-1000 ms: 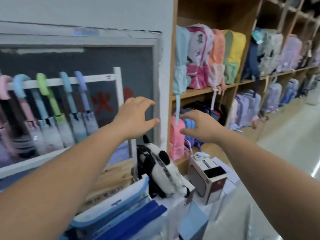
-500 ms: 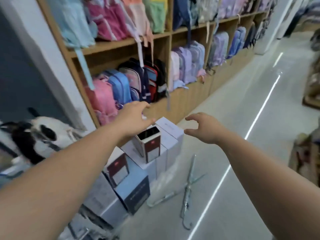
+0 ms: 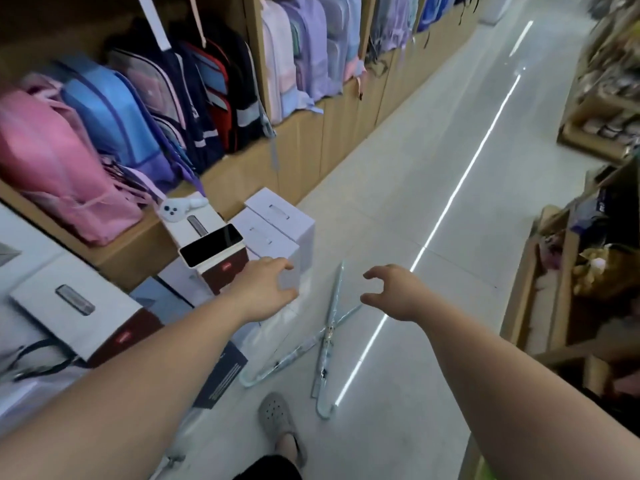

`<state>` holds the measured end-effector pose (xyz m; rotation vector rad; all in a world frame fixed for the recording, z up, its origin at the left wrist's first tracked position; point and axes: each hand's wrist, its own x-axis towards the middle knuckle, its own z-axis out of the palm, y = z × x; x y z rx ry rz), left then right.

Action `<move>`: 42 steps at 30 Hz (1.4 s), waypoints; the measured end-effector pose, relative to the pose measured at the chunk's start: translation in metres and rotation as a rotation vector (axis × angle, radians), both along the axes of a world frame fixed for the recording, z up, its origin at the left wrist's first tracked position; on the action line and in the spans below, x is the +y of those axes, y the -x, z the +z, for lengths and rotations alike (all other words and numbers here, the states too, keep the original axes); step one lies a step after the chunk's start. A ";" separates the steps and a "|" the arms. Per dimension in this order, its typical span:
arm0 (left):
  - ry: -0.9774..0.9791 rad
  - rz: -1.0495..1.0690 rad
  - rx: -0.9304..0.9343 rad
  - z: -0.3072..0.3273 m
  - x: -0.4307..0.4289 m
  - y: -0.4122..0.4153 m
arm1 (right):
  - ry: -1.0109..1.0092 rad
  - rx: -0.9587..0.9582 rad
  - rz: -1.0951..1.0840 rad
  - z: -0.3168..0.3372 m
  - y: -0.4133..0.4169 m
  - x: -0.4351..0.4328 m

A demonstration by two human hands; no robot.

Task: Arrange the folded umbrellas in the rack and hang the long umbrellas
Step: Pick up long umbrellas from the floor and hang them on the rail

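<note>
Long umbrellas (image 3: 327, 332) lie crossed on the floor (image 3: 415, 168), below and between the empty, loosely curled left hand (image 3: 266, 289) and right hand (image 3: 394, 292), hooked handles nearest, shafts slightly closer to the right.

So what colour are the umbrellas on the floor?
The umbrellas are pale blue; head view.

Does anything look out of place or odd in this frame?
Yes. Two long pale-blue umbrellas in clear wrapping lie crossed on the grey shop floor, beside the stacked white cardboard boxes, not hung up. The left hand and right hand reach out above them, holding nothing.
</note>
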<state>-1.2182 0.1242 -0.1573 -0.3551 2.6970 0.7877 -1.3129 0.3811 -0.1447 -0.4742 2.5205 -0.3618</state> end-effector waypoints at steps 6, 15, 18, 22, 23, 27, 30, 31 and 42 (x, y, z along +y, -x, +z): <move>-0.072 0.029 -0.182 -0.060 -0.015 0.067 | -0.112 -0.090 -0.058 -0.060 0.081 -0.003; -0.056 0.115 -0.304 -0.174 0.005 0.151 | -0.098 -0.144 0.079 -0.198 0.177 -0.002; -0.087 0.180 -0.353 -0.252 0.023 0.170 | -0.151 -0.187 0.120 -0.284 0.203 0.013; -0.148 0.303 -0.442 -0.377 0.052 0.181 | -0.214 -0.279 0.231 -0.413 0.228 0.030; -0.157 0.318 -0.469 -0.409 0.059 0.183 | -0.227 -0.287 0.264 -0.446 0.235 0.032; -0.202 0.364 -0.536 -0.530 0.079 0.187 | -0.196 -0.285 0.338 -0.567 0.252 0.027; -0.265 0.422 -0.575 -0.613 0.090 0.186 | -0.106 -0.349 0.326 -0.650 0.251 0.017; -0.292 0.447 -0.590 -0.639 0.092 0.184 | -0.083 -0.369 0.339 -0.676 0.248 0.014; -0.366 0.669 -0.656 -0.808 0.123 0.133 | -0.074 -0.029 0.863 -0.832 0.200 -0.026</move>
